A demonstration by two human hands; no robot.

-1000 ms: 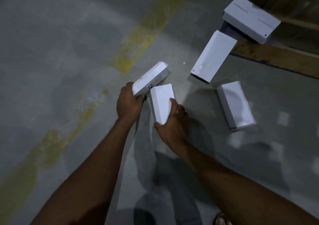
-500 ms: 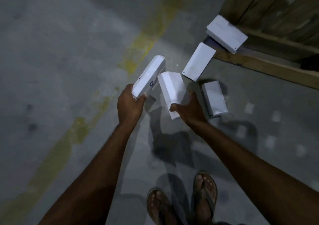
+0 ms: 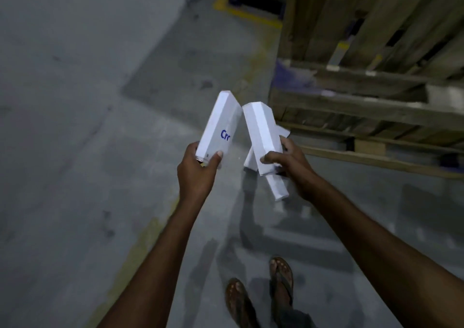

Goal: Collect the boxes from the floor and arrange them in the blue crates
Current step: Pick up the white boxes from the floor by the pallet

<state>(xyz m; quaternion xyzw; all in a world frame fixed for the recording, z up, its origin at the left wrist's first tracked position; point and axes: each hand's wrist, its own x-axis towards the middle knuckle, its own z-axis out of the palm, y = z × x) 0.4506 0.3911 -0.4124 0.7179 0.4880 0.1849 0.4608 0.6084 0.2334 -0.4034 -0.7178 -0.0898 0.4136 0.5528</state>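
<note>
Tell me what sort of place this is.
Probably a warehouse: bare concrete floor with worn yellow lines, and stacked wooden pallets beside the white boxes being picked up.

We note blue lettering (image 3: 225,135) on the left-held box (image 3: 218,126) cut short at the box's edge, floor boxes (image 3: 276,189) largely hidden behind the right-held box (image 3: 262,136) and right hand (image 3: 288,161), the wooden pallet (image 3: 376,101) cut off at the right edge, and its far slats blurred.
</note>
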